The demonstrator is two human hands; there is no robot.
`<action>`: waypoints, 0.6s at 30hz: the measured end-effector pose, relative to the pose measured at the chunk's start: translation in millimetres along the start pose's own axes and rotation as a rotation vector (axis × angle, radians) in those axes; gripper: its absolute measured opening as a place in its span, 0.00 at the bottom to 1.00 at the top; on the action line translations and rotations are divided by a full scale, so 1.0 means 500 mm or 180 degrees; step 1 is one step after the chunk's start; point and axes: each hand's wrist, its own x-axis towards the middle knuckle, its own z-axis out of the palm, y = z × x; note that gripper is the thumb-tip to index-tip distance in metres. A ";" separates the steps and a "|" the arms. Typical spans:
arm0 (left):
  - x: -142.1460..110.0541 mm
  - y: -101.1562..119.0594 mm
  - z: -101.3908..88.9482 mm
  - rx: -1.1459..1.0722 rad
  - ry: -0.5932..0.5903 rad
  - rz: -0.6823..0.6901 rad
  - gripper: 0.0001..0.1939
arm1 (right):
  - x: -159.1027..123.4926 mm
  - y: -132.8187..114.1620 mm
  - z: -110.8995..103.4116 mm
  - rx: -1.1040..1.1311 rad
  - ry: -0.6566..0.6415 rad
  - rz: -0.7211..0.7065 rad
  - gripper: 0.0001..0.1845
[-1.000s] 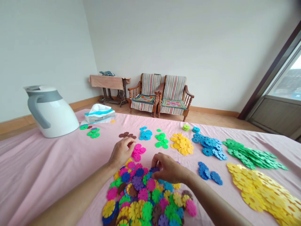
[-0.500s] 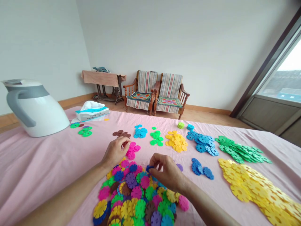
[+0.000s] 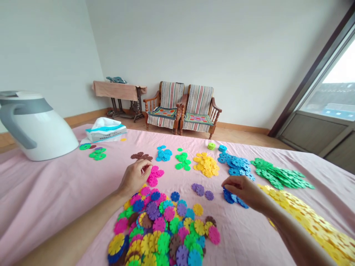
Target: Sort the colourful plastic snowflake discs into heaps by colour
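**A:** So what's going on with the hands in the head-cam view?

**B:** Tough call, tbh. The left hand (image 3: pixel 135 178) is curled with the fingers pointing down, just beside a pink pile of plastic snowflake discs (image 3: pixel 154 175). Whether anything is gripped in there can't be told. The right hand (image 3: pixel 241 190) is reached out, fingers loosely bunched right over a blue pile of discs (image 3: pixel 231 197). A grip can't be confirmed there either.

**A:** Where are the discs lying?

**B:** All over a pink cloth (image 3: pixel 50 199), mostly sorted into single-colour piles. A big mixed heap (image 3: pixel 163 225) is spread out between the hands, closest to the camera. A small purple group (image 3: pixel 199 189) is found just left of the right hand, and a brown group (image 3: pixel 141 156) lies beyond the left hand. Large yellow (image 3: pixel 310 221) and green (image 3: pixel 277 176) piles are off to the right.

**A:** Any containers?

**B:** Yep, a white-and-grey plastic jug (image 3: pixel 41 133) is seen at the left edge, its inside hidden. A soft tissue pack (image 3: pixel 105 131) is sitting just beyond it, with its contents covered by the wrapper.
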 end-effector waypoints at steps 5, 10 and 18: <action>0.000 -0.001 0.003 0.0009 0.0022 -0.0008 0.09 | -0.005 -0.011 0.007 -0.0221 0.0444 0.0001 0.10; 0.000 0.001 0.002 -0.0016 0.0009 -0.0019 0.09 | 0.011 -0.129 0.080 0.0098 0.0188 -0.0606 0.07; -0.001 0.012 -0.007 -0.0030 0.0000 -0.0054 0.09 | 0.043 -0.219 0.181 -0.0059 -0.0221 -0.0897 0.12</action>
